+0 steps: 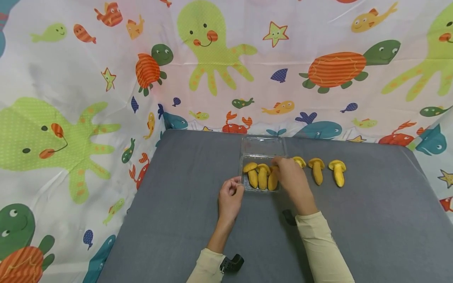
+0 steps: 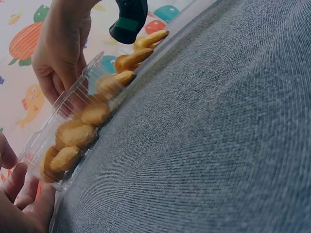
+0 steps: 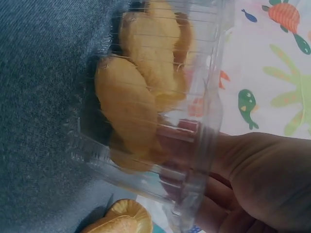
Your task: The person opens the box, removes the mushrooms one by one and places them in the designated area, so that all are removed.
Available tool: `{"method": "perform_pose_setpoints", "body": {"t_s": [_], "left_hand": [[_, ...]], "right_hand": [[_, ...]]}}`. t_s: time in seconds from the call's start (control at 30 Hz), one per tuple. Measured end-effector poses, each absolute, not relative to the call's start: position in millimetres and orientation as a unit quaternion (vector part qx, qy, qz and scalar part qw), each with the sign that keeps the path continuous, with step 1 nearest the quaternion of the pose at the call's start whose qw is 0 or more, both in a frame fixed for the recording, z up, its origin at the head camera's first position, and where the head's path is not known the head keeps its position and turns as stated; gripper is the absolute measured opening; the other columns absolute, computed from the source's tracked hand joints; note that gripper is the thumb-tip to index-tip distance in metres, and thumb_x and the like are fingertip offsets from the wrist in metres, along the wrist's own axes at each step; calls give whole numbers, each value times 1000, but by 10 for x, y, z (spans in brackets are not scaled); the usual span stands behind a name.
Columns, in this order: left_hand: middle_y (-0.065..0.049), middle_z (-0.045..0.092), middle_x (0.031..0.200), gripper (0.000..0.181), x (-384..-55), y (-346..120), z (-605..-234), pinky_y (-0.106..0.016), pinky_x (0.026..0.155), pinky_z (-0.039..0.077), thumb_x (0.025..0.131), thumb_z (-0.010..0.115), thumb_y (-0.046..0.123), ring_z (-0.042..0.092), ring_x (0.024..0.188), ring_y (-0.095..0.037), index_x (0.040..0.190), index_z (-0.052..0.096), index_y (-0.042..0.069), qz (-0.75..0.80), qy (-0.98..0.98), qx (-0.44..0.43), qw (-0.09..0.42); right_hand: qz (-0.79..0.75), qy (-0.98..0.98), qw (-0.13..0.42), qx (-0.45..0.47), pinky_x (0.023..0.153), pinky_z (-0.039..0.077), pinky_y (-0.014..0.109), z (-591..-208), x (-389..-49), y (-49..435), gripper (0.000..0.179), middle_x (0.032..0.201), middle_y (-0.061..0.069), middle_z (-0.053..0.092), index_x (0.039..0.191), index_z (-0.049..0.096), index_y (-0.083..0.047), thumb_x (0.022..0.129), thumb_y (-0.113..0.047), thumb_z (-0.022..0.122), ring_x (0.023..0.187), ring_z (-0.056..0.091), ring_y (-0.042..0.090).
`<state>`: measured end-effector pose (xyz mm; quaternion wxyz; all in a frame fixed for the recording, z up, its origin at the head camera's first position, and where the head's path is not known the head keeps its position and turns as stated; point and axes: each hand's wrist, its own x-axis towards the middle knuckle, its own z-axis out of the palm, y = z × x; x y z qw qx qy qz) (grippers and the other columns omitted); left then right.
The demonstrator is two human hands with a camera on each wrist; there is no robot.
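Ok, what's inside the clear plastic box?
Three yellow mushrooms lie side by side in the clear plastic box. In the head view, the right hand covers part of the rightmost one's cap; whatever is directly beneath them is hidden.

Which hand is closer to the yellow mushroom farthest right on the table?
The right hand: its fingers are in the clear box, to the left of that mushroom. The left hand is farther left, at the box's left edge.
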<state>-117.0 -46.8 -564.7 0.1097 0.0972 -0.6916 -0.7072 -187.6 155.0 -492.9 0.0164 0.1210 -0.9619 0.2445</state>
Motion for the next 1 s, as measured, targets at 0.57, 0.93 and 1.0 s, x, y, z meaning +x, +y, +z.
{"method": "perform_pose_setpoints", "body": {"t_s": [0.57,0.93,1.0], "left_hand": [[-13,71,124,11,-1182,-487,-5660,-26,91,52,93,66,2,70,119,-30,84,60,2,-705,-696,89,101],[-11,72,124,11,-1186,-474,-5696,-29,91,52,93,67,2,70,119,-27,85,61,1,-705,-696,86,106],[-10,72,123,11,-1190,-475,-5694,-30,91,53,93,67,2,70,118,-27,84,61,1,-703,-698,84,105]], "right_hand": [[278,-955,-27,96,86,59,50,-4927,-1922,1539,28,118,24,75,123,72,6,95,4,73,105,73,39],[272,-956,9,106,76,59,48,-4967,-1906,1540,13,105,20,78,108,78,2,97,2,72,88,73,33],[271,-956,21,109,74,59,47,-4969,-1893,1539,11,103,19,78,106,78,2,97,0,73,86,73,32]]}}
